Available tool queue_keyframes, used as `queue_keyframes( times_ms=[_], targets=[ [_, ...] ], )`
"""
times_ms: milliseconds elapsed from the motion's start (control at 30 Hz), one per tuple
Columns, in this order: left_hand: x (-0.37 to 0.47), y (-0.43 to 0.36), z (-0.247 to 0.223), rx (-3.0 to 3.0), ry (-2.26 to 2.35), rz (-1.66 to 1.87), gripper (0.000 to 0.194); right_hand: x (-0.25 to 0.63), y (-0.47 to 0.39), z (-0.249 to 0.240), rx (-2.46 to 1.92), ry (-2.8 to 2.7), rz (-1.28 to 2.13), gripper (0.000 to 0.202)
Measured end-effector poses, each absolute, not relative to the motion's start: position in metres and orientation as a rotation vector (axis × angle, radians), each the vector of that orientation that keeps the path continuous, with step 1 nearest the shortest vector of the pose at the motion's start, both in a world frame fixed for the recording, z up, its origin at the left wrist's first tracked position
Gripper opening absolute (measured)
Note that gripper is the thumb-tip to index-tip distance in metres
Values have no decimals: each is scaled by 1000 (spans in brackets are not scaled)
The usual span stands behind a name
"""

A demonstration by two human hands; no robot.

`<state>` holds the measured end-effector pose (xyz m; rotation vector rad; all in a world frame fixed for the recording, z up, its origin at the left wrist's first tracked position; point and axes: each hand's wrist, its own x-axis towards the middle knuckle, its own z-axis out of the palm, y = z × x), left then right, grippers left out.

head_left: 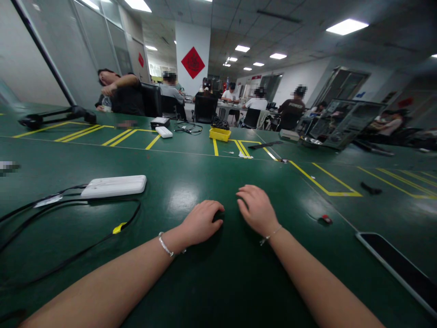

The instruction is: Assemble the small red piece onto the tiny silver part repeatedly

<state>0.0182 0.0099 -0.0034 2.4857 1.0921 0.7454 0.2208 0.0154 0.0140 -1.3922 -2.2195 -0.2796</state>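
My left hand (202, 223) rests low over the green table (191, 282), its fingers curved and the thumb apart from them, with nothing visible in its grasp. Across a small gap, my right hand (258, 210) lies palm down with fingers loosely spread; it holds nothing either. Each wrist wears a bracelet. Nearest to the left hand is a white power bank (118, 186), with black cables (85, 251) running from it and below it. To the right of my right forearm lies a phone-like dark slab with a pale frame (399, 269).
Yellow tape lines (337, 193) mark the table. Farther back stand a yellow bin (219, 134), a small white box (164, 132), a coil of black cable (187, 128) and a clear case (344, 123). A small red item (327, 219) lies at right. Several people sit beyond.
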Motion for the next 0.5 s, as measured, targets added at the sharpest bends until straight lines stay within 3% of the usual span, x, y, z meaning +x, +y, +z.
queue_keyframes(
  times_ms=[133, 267, 367, 500],
  targets=[
    [20, 10, -2, 2525, 1078, 729, 18, 185, 6, -2, -1206, -2429, 55, 38],
    [19, 10, -1, 2538, 1056, 712, 18, 200, 11, 0, -1322, -2475, 66, 41],
    [17, 10, -1, 2528, 1039, 705, 18, 238, 19, 8, -1655, -2350, -139, 38],
    [15, 10, -2, 2518, 1024, 698, 17, 314, 21, 11, -2379, -1682, -388, 37]
  ],
)
